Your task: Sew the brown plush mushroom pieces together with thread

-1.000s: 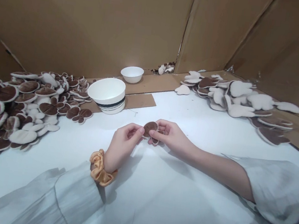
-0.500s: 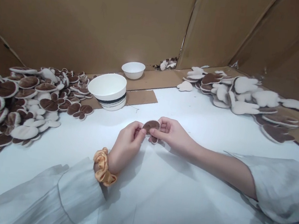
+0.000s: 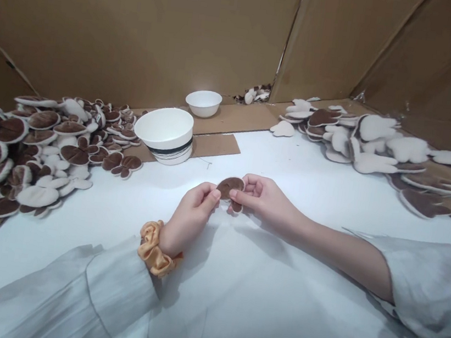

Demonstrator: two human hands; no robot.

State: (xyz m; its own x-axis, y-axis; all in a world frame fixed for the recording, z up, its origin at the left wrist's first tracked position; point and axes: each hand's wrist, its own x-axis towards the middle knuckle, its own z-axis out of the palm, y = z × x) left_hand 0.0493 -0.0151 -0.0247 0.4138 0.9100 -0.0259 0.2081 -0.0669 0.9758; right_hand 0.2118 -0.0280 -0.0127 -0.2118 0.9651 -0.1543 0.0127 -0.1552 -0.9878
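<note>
Between my hands, above the white tabletop, is a small brown plush fabric piece with a pale edge, rounded at the top with a lobe hanging below. My left hand pinches its left side between thumb and fingers; an orange scrunchie circles that wrist. My right hand grips the right side, its thumb lying on the brown face and its other fingers curled behind. The fingers hide part of the lower lobe.
At left lies a heap of stitched brown-and-white fabric pieces. A white bowl with a dark band and a smaller white bowl stand toward the back. Flatter pieces pile up at the right. Cardboard walls enclose the table.
The view has shifted slightly. Both hands still hold the brown plush piece, with a little more of its face showing near the left thumb.
</note>
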